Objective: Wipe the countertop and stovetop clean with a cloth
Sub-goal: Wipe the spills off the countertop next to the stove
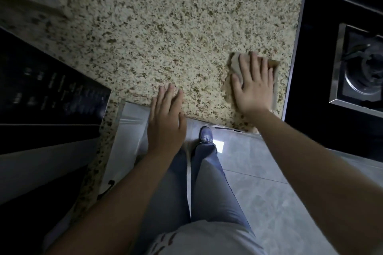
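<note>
A speckled beige granite countertop [165, 27] fills the middle of the view. My right hand [251, 87] lies flat with spread fingers on a beige-brown cloth [235, 64], pressing it onto the counter close to the black stovetop [323, 27] at the right. The hand hides most of the cloth. My left hand [165, 118] rests palm down at the counter's front edge, fingers together and holding nothing.
A steel-framed gas burner [362, 68] sits in the stovetop at the right. A black appliance with a control panel [51, 89] stands on the counter at the left. Below the counter edge are a white cabinet front [128, 130], my legs and the grey tiled floor [269, 192].
</note>
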The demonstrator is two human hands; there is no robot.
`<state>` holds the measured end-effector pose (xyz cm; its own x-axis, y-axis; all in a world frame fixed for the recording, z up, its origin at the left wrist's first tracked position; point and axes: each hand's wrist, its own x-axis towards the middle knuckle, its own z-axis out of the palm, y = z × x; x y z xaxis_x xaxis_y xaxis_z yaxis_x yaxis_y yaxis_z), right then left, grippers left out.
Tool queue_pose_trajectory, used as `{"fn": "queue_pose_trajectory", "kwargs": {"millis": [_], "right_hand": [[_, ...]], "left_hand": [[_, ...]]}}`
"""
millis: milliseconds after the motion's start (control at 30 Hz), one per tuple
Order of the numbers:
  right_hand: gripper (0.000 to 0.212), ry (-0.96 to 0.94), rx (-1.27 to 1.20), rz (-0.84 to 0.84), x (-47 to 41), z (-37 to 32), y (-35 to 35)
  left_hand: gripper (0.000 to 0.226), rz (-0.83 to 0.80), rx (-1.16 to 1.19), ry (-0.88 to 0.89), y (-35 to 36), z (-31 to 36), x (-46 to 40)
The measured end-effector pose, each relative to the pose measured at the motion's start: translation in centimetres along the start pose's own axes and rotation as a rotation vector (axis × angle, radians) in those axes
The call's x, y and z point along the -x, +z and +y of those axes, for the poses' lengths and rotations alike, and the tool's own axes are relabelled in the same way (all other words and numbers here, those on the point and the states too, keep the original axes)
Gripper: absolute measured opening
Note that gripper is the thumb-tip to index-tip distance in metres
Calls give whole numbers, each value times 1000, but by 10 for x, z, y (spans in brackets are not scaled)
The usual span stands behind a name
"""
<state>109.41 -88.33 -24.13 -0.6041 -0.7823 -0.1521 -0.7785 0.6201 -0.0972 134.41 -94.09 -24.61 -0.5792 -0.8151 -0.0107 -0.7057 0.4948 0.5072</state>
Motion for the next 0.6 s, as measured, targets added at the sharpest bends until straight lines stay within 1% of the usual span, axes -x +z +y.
{"fn": "queue_pose_trajectory", "kwargs": {"millis": [67,133,167,233,267,333,400,500,600], "right_hand": [[61,102,-39,21,-18,-7,0],[62,151,-42,64,1,-17,7],[62,145,-29,84,21,-24,13],[61,71,-19,101,59,-32,21],[60,7,-29,81,67,-33,23],[60,-102,-31,33,60,-20,18],[59,-107,-9,45,34,5,10],[59,49,17,50,-5,40,-1],[61,208,0,77,5,54,1]], "left_hand": [[55,0,-30,45,-2,-8,0],[53,21,-47,33,-2,-5,2],[51,41,-49,4,-2,0,2],[45,76,-41,-54,-3,14,-1],[42,84,-35,-70,-4,19,-3],[37,72,-10,-51,-4,32,-6],[34,56,18,7,3,44,-11],[32,60,53,62,19,53,-16],[32,56,112,53,32,57,-13]]}}
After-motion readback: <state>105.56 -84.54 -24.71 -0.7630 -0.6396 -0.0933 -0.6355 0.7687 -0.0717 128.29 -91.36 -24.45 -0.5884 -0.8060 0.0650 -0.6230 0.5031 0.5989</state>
